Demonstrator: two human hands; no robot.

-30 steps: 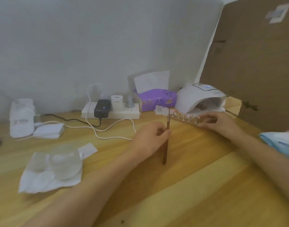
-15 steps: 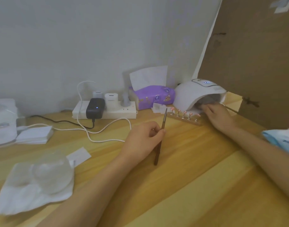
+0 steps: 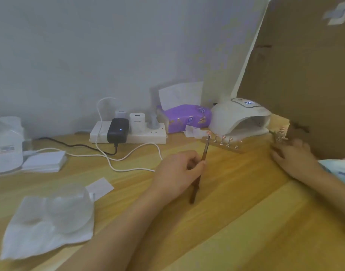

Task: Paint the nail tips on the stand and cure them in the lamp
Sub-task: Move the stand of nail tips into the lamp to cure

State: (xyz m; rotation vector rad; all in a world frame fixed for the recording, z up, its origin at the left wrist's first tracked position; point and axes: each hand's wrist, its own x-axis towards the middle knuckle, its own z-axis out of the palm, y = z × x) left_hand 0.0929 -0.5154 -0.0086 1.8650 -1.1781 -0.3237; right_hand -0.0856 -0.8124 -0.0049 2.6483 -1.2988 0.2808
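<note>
Well, both my forearms reach out over the wooden table (image 3: 246,222). My left hand (image 3: 177,171) sits near the middle with its knuckles up and fingers curled. Its thumb and forefinger pinch a brown nail brush (image 3: 205,151) partway along the shaft. My right hand (image 3: 292,158) lies farther right, palm down, at the foot of a brown cardboard sheet (image 3: 304,75). It is smeared by motion, so I cannot tell whether its fingers grasp anything.

At the back, the white curing lamp (image 3: 238,116) stands between a purple tissue pack (image 3: 187,118) and the cardboard, with its mouth turned toward me and a small display lit on top. Just in front of that mouth lies the wooden stand (image 3: 224,148), a long strip running from far left to near right, apart from both hands. Five pinkish nail tips (image 3: 223,137) sit on pegs along it.

The brush stands steeply, its long axis leaning a little away and to the right. The bristle end is up at the leftmost tip, and the butt is down near the table. I cannot tell whether the bristles touch that tip.

My fingers hide the middle of the shaft. A small blurred cluster (image 3: 279,136) beyond my right fingertips is too smeared to name. The frame edge cuts off my right forearm.
</note>
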